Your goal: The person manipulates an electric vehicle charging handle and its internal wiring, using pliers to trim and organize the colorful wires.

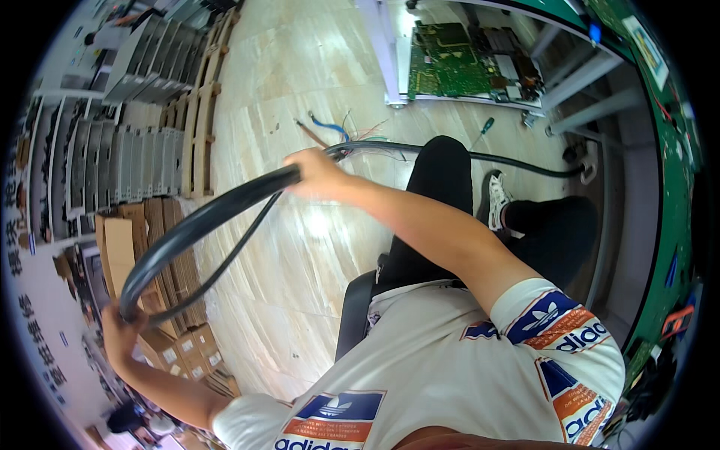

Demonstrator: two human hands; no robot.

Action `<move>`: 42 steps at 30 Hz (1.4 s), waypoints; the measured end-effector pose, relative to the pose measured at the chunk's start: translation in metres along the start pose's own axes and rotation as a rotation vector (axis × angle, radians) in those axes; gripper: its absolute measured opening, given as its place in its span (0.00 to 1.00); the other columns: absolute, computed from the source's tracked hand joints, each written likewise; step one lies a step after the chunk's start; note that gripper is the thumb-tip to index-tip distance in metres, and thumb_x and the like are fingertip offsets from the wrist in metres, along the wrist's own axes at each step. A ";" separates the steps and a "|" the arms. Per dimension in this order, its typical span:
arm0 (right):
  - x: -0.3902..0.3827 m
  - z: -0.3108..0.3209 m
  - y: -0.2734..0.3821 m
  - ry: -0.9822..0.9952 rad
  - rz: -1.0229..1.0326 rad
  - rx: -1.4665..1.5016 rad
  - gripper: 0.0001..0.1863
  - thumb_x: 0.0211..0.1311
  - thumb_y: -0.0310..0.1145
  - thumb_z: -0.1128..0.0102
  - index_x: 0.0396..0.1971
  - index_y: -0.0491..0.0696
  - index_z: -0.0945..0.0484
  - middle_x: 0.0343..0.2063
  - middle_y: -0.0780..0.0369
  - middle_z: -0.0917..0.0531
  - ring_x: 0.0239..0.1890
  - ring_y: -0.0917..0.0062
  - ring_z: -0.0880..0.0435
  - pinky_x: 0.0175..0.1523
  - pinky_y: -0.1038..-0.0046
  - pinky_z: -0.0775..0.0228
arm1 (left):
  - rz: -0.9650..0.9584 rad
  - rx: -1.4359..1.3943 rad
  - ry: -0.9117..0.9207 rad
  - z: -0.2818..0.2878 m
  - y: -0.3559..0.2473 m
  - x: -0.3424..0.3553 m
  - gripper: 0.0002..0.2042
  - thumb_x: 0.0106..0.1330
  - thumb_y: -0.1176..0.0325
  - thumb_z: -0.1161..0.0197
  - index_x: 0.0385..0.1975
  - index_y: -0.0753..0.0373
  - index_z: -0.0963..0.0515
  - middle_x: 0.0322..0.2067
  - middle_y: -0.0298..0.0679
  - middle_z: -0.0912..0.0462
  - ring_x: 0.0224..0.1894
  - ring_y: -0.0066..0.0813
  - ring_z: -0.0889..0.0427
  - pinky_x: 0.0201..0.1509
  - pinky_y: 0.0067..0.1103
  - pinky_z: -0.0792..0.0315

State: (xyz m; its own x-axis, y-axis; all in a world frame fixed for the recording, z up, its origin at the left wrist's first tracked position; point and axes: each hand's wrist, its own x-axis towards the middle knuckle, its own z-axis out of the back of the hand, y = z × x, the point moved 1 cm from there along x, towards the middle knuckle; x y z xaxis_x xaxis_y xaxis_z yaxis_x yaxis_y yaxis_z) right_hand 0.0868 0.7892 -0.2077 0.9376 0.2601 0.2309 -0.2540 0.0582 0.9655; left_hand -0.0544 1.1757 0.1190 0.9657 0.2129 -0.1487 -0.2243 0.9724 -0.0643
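Observation:
A thick black cable (210, 214) forms a large loop at my left. My left hand (121, 334) is closed on its lower bend, at the far left. My right hand (315, 171), slightly blurred, grips the cable higher up, near the middle of the view. Behind that hand, the cable's frayed end with blue, brown and thin coloured wires (330, 126) shows over the tiled floor. Another stretch of the cable runs past my black-trousered knee (442, 172) toward the right, where a dark end lies near the bench legs.
A green-handled screwdriver (487, 127) lies on the floor. Circuit boards (442, 60) rest on a low bench shelf, with a green worktop (667, 277) at right. Stacked metal cases (142, 161), a wooden pallet (202, 112) and flattened cardboard (120, 251) line the left; a person (112, 37) is behind the cases.

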 end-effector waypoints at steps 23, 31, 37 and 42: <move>-0.028 -0.051 0.073 -0.304 0.553 -0.298 0.29 0.43 0.27 0.35 0.52 0.44 0.26 0.49 0.52 0.26 0.51 0.59 0.26 0.55 0.61 0.38 | -0.153 0.046 -0.276 -0.180 -0.164 -0.008 0.30 0.56 0.72 0.32 0.61 0.58 0.29 0.25 0.52 0.17 0.32 0.57 0.16 0.35 0.43 0.26; 0.002 0.019 -0.088 -0.732 -0.864 1.647 0.49 0.63 0.65 0.43 0.72 0.48 0.48 0.65 0.41 0.37 0.63 0.49 0.29 0.66 0.48 0.33 | -0.322 0.065 -0.500 -0.113 -0.214 -0.038 0.16 0.55 0.76 0.29 0.45 0.63 0.18 0.28 0.47 0.17 0.27 0.30 0.19 0.38 0.25 0.24; 0.028 0.072 -0.089 -0.792 -0.591 1.989 0.16 0.72 0.41 0.46 0.43 0.42 0.34 0.40 0.53 0.23 0.47 0.58 0.19 0.55 0.54 0.22 | -0.373 0.064 -0.524 -0.067 -0.221 -0.049 0.14 0.55 0.82 0.32 0.42 0.70 0.19 0.27 0.38 0.18 0.29 0.21 0.25 0.37 0.19 0.28; 0.019 0.143 -0.062 -0.846 -0.383 2.080 0.14 0.71 0.37 0.43 0.46 0.45 0.36 0.35 0.57 0.24 0.41 0.60 0.18 0.51 0.53 0.21 | -0.499 -0.012 -0.559 -0.070 -0.217 -0.003 0.11 0.61 0.74 0.30 0.41 0.72 0.20 0.25 0.31 0.26 0.28 0.15 0.34 0.33 0.13 0.35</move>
State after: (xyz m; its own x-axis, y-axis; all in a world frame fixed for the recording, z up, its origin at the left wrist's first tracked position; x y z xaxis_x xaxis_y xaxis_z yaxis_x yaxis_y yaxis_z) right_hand 0.1542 0.6528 -0.2456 0.8618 0.1207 -0.4927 -0.1079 -0.9054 -0.4106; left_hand -0.0176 0.9571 0.0639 0.8747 -0.2335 0.4247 0.2598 0.9657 -0.0041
